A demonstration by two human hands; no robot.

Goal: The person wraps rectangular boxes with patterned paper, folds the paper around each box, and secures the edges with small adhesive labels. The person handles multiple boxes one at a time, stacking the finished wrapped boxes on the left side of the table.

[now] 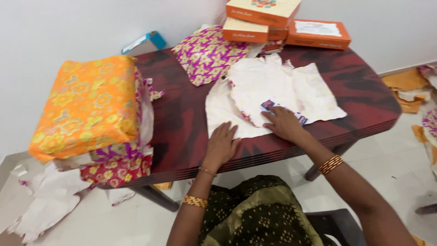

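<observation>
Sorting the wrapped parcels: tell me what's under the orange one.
Under the orange parcel lie a purple wrapped parcel and a red one; only their edges show.

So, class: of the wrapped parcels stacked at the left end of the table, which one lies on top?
The orange flowered parcel lies on top. The purple one and the red one are underneath it, only their edges showing.

On the left end of the worktop (pixel 182 132) we see a stack of wrapped packages. The top one is a big orange package (pixel 86 102) with yellow flowers. Under it sits a purple package (pixel 119 151), and at the bottom a red package (pixel 117 171). At the far edge stand flat orange boxes (pixel 264 11), piled up. One orange box (pixel 318 33) beside them has a white label (pixel 317 28) on its lid.
</observation>
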